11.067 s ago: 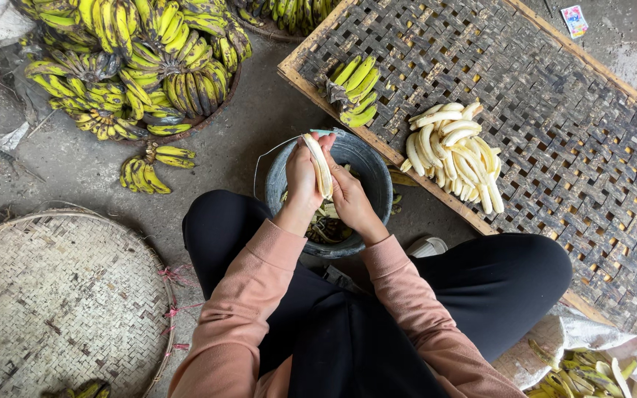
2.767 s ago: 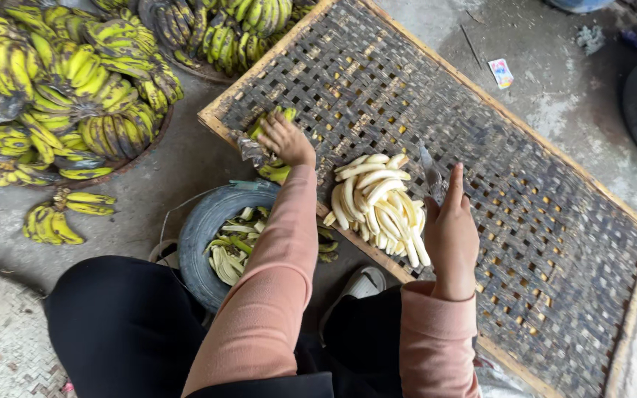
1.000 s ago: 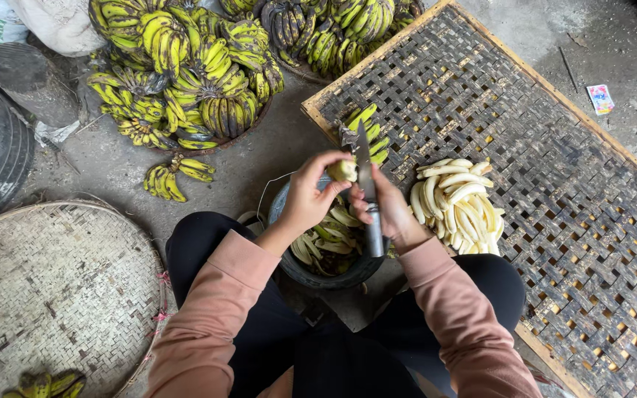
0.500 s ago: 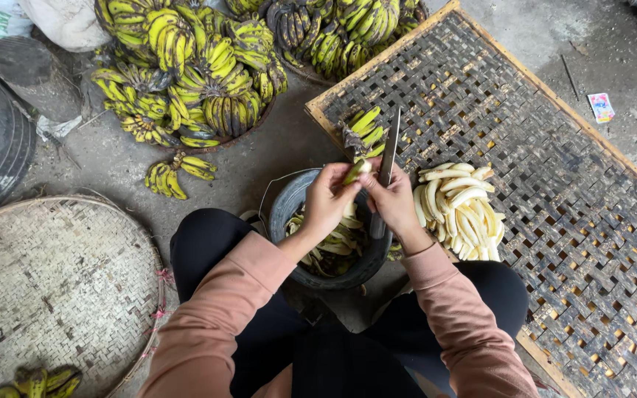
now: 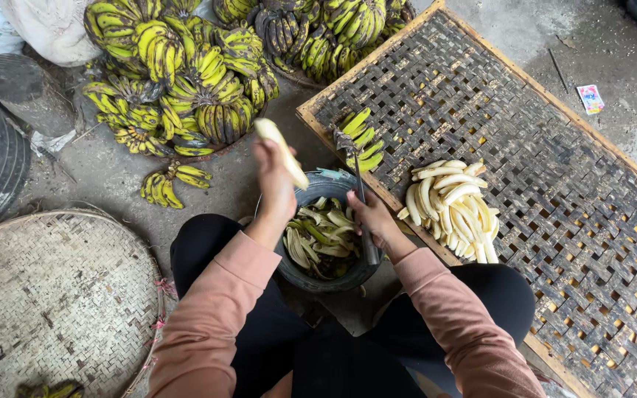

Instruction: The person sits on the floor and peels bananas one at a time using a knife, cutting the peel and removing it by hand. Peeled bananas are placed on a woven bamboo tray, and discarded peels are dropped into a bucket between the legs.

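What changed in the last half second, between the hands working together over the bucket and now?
The hands have parted. The left hand lifted a peeled banana up and away from the knife, which the right hand keeps over the bucket. The peeled pile on the woven rack and the green bunches stayed put.

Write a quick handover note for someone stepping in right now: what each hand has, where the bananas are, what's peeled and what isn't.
Left hand: holds a peeled banana, raised above the bucket.
Right hand: holds a knife over the bucket rim.
Peels lie in the bucket.
Done: a pile of peeled bananas on the woven rack.
Left: a few unpeeled bananas on the rack, a small bunch on the floor, a big heap behind.
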